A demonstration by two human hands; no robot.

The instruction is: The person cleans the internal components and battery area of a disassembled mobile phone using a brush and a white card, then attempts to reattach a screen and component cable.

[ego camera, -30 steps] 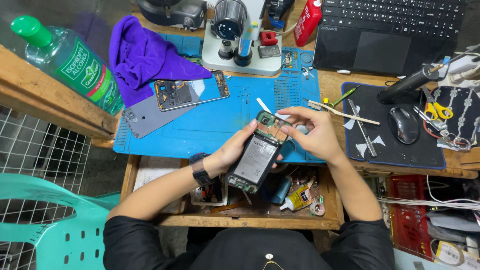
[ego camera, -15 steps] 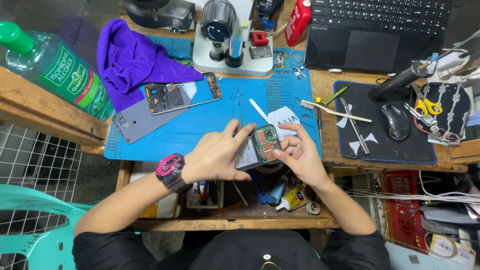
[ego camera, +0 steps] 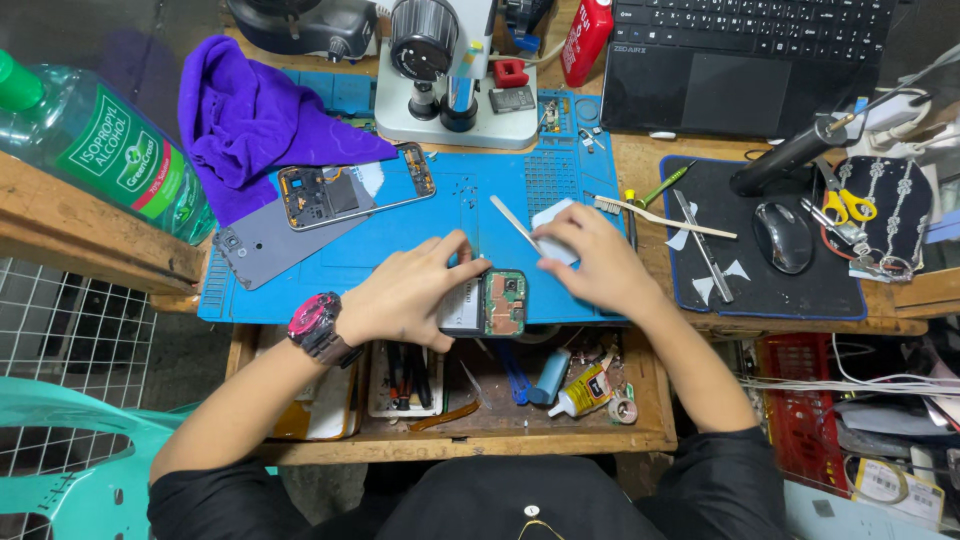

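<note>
Mid-teardown at the blue mat's (ego camera: 400, 250) near edge: left hand (ego camera: 405, 300) fingers curled, pinning the opened phone (ego camera: 490, 303), right hand (ego camera: 590, 260) fingers pressed together near the metal pry tool (ego camera: 515, 222); next likely careful prying.

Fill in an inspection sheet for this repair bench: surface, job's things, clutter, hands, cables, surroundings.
Surface: blue work mat on a wooden bench.
Job's things: opened phone with green board exposed, lying on the mat's front edge.
Clutter: second phone frame, grey back cover, purple cloth, microscope, laptop, mouse, scissors.
Hands: left hand rests on the opened phone; right hand lies flat beside it over a white wipe.
Cables: white wires at right.
Surroundings: green-capped bottle, turquoise chair.
</note>
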